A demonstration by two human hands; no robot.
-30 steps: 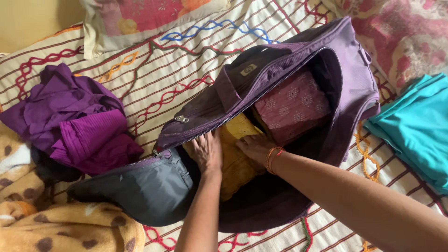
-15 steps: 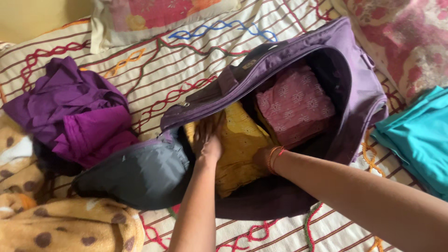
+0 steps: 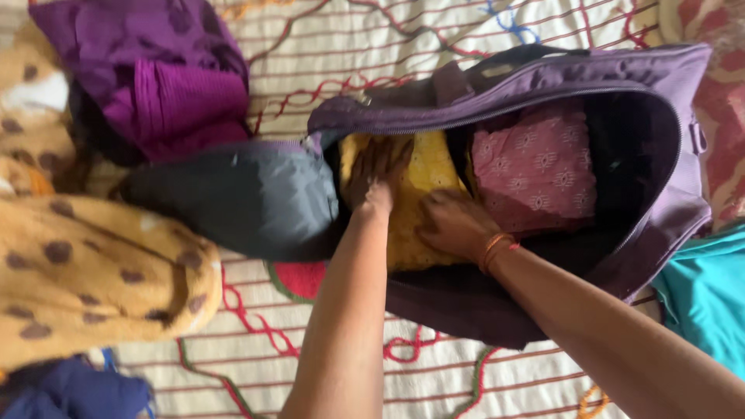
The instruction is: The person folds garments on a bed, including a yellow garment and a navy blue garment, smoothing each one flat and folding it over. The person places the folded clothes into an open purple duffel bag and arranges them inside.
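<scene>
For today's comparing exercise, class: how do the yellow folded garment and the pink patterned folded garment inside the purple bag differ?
The yellow folded garment lies at the zip end of the purple fabric bag; the pink patterned folded garment lies deeper in. Both hands, left hand and right hand, press on the yellow one; the pink one is untouched. The yellow looks plain with faint dots; the pink carries pale repeated motifs. Both are folded cloth, side by side in the bag.

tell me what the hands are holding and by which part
Nothing is gripped: left hand and right hand press flat on top of the folded yellow garment inside the purple bag.
</scene>
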